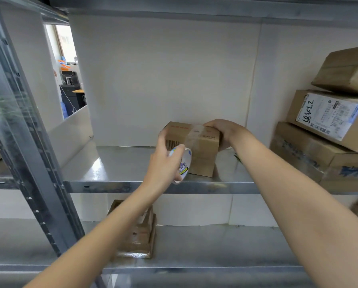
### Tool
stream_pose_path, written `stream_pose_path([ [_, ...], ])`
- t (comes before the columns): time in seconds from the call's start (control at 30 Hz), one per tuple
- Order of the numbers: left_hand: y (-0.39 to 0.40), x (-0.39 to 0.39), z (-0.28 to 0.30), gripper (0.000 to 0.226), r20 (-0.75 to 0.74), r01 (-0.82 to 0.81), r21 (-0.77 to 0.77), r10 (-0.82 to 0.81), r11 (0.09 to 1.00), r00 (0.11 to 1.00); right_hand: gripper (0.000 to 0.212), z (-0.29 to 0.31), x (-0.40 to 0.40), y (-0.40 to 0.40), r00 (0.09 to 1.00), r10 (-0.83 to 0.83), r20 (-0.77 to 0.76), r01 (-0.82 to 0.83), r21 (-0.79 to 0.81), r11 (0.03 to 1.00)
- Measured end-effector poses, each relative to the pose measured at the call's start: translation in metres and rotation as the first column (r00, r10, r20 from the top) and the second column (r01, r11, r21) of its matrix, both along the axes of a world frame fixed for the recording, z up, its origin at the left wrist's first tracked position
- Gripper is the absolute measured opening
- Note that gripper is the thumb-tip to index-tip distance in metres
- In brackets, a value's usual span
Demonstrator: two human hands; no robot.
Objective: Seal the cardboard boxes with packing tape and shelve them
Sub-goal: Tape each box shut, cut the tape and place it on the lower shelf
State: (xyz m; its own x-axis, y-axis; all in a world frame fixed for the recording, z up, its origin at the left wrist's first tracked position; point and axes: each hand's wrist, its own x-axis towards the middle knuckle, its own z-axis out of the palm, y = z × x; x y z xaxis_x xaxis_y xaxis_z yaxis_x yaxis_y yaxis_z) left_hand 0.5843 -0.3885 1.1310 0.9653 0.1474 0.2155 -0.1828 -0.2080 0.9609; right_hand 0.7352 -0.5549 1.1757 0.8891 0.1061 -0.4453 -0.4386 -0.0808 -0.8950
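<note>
left hand [163, 163] grip clasps tape roll [183, 165] | right hand [223, 132] grip grasps box [196, 146] on shelf [120, 165]

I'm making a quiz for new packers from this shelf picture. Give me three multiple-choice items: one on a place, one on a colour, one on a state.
1. Where does the small box sit?
A. on the floor
B. on the middle metal shelf
C. on top of the stack at the right

2. What colour is the side of the tape roll?
A. mostly white
B. black
C. red

3. What is the left hand doing?
A. hanging free
B. holding the tape roll
C. pressing flat on the shelf

Answers:
1 B: the box rests on the shelf, with the right hand on it.
2 A: white with a small printed label.
3 B: the fingers curl round the roll.
</note>
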Motion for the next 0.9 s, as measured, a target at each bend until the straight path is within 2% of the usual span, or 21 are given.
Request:
stream_pose_path([
  [0.13, 0.022, 0.016, 0.005, 0.045, -0.017, 0.076, 0.166, -0.074, 0.983, 0.997, 0.021, -0.003, -0.007, 0.002, 1.000, -0.007, 0.009, 0.007, -0.030, 1.000],
  [0.23, 0.038, 0.025, 0.008, 0.043, 0.010, 0.108, 0.256, -0.114, 0.961, 0.993, 0.017, -0.001, -0.020, -0.003, 0.996, 0.072, 0.059, -0.070, -0.037, 0.997],
  [0.3, 0.046, 0.029, 0.013, 0.043, 0.037, 0.108, 0.310, -0.125, 0.944, 0.991, 0.019, -0.005, -0.027, -0.010, 0.994, 0.104, 0.032, -0.105, 0.048, 0.993],
  [0.43, 0.057, 0.039, 0.020, 0.043, 0.027, 0.135, 0.342, -0.153, 0.930, 0.988, 0.033, -0.028, -0.032, -0.014, 0.988, 0.076, -0.134, -0.023, 0.363, 0.932],
  [0.5, 0.061, 0.043, 0.020, 0.046, -0.004, 0.192, 0.303, -0.200, 0.933, 0.980, 0.037, -0.039, -0.036, -0.011, 0.985, 0.003, -0.170, 0.063, 0.381, 0.923],
  [0.57, 0.064, 0.047, 0.019, 0.048, -0.034, 0.244, 0.255, -0.243, 0.936, 0.969, 0.031, -0.040, -0.044, -0.009, 0.984, -0.159, -0.086, 0.175, 0.244, 0.954],
  [0.6, 0.065, 0.049, 0.019, 0.048, -0.046, 0.269, 0.238, -0.266, 0.933, 0.963, 0.028, -0.038, -0.048, -0.009, 0.967, -0.256, 0.019, 0.249, 0.160, 0.955],
  [0.63, 0.066, 0.050, 0.019, 0.049, -0.051, 0.288, 0.231, -0.284, 0.929, 0.957, 0.027, -0.034, -0.052, -0.009, 0.922, -0.340, 0.185, 0.335, 0.057, 0.940],
  [0.67, 0.067, 0.050, 0.019, 0.049, -0.053, 0.300, 0.227, -0.296, 0.926, 0.954, 0.029, -0.027, -0.057, -0.008, 0.843, -0.349, 0.409, 0.414, -0.081, 0.907],
  [0.7, 0.068, 0.051, 0.019, 0.050, -0.054, 0.307, 0.223, -0.303, 0.925, 0.952, 0.030, -0.016, -0.067, -0.006, 0.731, -0.232, 0.642, 0.447, -0.193, 0.873],
  [0.73, 0.068, 0.052, 0.019, 0.050, -0.054, 0.312, 0.216, -0.308, 0.925, 0.950, 0.032, -0.004, -0.080, 0.001, 0.607, -0.039, 0.794, 0.414, -0.273, 0.868],
  [0.77, 0.069, 0.053, 0.018, 0.051, -0.051, 0.316, 0.213, -0.312, 0.924, 0.949, 0.036, 0.007, -0.094, 0.009, 0.508, 0.168, 0.845, 0.323, -0.367, 0.872],
  [0.8, 0.069, 0.053, 0.018, 0.050, -0.048, 0.317, 0.213, -0.314, 0.924, 0.948, 0.042, 0.014, -0.103, 0.018, 0.442, 0.355, 0.824, 0.226, -0.486, 0.844],
  [0.83, 0.069, 0.053, 0.017, 0.050, -0.043, 0.315, 0.214, -0.313, 0.925, 0.949, 0.049, 0.014, -0.109, 0.026, 0.403, 0.532, 0.745, 0.152, -0.627, 0.764],
  [0.9, 0.068, 0.052, 0.016, 0.049, -0.033, 0.304, 0.217, -0.304, 0.928, 0.952, 0.061, 0.005, -0.111, 0.037, 0.343, 0.792, 0.506, 0.133, -0.860, 0.492],
])
